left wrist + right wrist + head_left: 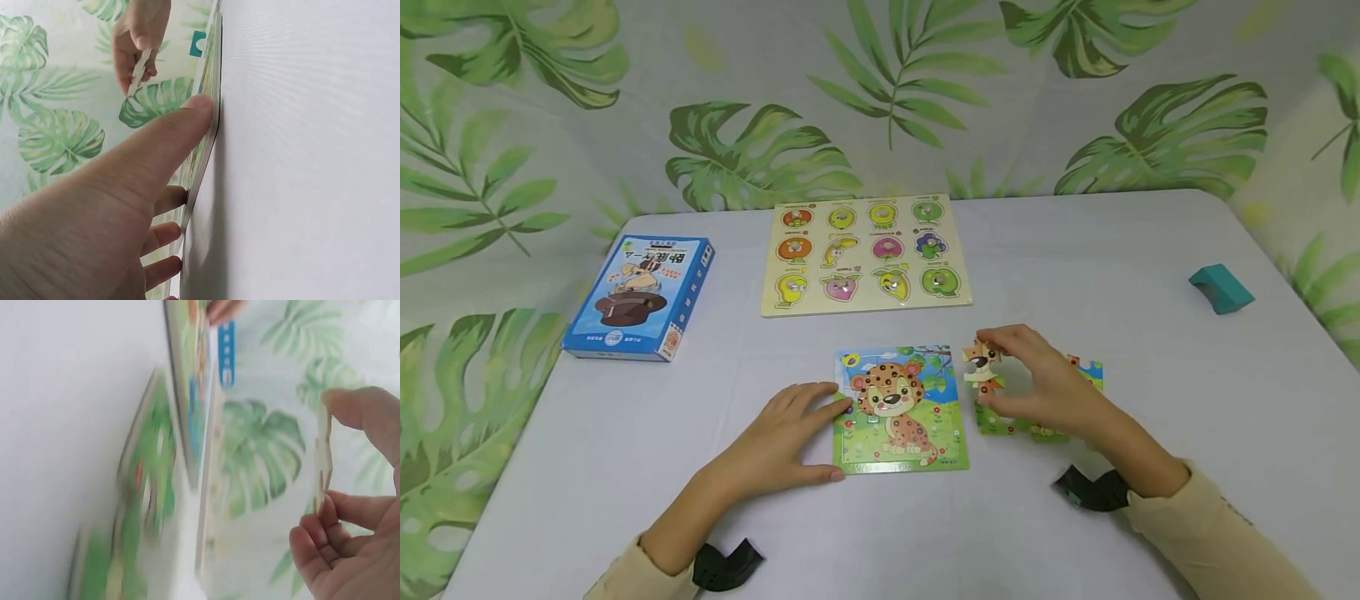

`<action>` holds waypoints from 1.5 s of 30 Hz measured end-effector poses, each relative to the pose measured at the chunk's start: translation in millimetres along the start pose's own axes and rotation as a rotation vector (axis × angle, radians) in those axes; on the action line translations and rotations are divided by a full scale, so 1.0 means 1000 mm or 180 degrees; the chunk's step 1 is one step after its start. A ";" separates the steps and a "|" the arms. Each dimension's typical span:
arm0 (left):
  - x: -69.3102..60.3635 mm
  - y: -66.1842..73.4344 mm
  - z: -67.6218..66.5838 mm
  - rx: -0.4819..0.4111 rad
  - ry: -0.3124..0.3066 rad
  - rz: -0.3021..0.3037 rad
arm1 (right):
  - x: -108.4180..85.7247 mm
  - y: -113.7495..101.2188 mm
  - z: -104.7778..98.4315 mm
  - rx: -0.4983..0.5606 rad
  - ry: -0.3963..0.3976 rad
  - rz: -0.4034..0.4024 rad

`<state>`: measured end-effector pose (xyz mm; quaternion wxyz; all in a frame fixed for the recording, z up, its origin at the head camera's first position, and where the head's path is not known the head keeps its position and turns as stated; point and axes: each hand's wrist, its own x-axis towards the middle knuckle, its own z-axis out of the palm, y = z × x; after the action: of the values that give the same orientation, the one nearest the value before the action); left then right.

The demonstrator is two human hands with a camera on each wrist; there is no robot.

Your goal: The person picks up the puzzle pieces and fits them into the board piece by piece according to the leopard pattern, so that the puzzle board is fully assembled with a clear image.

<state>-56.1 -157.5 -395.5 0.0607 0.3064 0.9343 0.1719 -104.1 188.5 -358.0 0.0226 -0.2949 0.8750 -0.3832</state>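
Observation:
A square jigsaw puzzle [904, 408] of a cartoon leopard lies flat on the white table. My left hand [790, 433] rests along its left side, fingertips on the edge and thumb at the lower left corner. In the left wrist view, the thumb and fingertips of the left hand [125, 181] touch that edge. Just right of the puzzle, my right hand [1048, 387] pinches a puzzle piece [981, 364] with part of a leopard face between thumb and fingers. The right wrist view shows this puzzle piece [324, 456] edge-on, lifted off the table.
Loose green puzzle pieces [996, 425] lie under and beside the right hand, partly hidden. Behind stands a wooden fruit peg board [865, 258]. A blue card box [632, 296] lies back left, a teal block [1222, 289] far right. Leafy cloth [895, 100] hangs behind the table.

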 end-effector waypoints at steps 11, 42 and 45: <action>0.007 0.010 0.005 0.0039 0.0203 0.0047 | 0.023 -0.025 0.060 -0.0037 -0.0373 0.0011; 0.021 0.019 0.006 0.0269 0.0011 0.0372 | 0.032 -0.026 0.076 -0.0773 -0.0680 -0.0134; 0.021 0.019 0.005 0.0264 0.0020 0.0412 | 0.028 -0.021 0.073 -0.0583 -0.0795 -0.0122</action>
<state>-61.6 -129.8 -393.6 0.0337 0.3679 0.9190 0.1375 -97.4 114.8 -390.0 0.0969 -0.3577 0.8909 -0.2625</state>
